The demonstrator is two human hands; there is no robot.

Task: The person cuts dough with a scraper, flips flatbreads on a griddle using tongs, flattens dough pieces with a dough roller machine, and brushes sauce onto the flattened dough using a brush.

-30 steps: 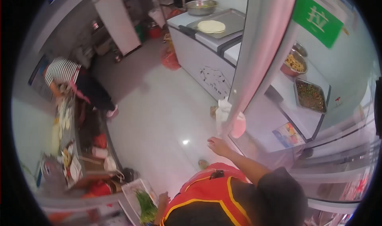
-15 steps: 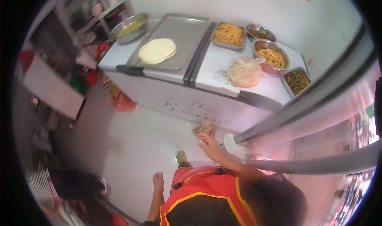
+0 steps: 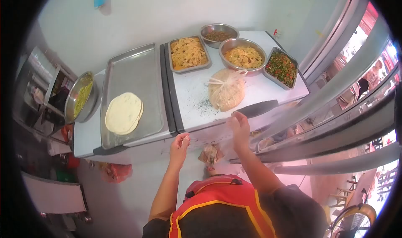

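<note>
My left hand [image 3: 179,149] is raised in front of the white chest-type counter, its fingers loosely curled and nothing visible in them. To its right, my right hand [image 3: 240,128] hovers by the counter's front edge, near a dark handle [image 3: 256,108]. Its fingers are bent and slightly blurred, and I see nothing held. A knotted clear plastic bag [image 3: 226,92] of pale, crumbly-looking filling sits just beyond it. Left of my hands, a short stack of round flatbreads [image 3: 124,114] lies on a large metal tray [image 3: 132,72].
Along the back stand a rectangular pan of yellowish shreds [image 3: 188,54], a bowl of dark filling [image 3: 218,36], another yellow-filled bowl [image 3: 243,56] and a pan of chopped greens [image 3: 281,68]. A green-filled bowl [image 3: 82,97] is at left. A crumpled brown bag [image 3: 210,154] lies low ahead. Metal rails [image 3: 331,95] border the right.
My view has turned right and come nearer the counter. My left hand has risen from hanging at my side to the counter's front; my right hand has lifted up to its edge.
</note>
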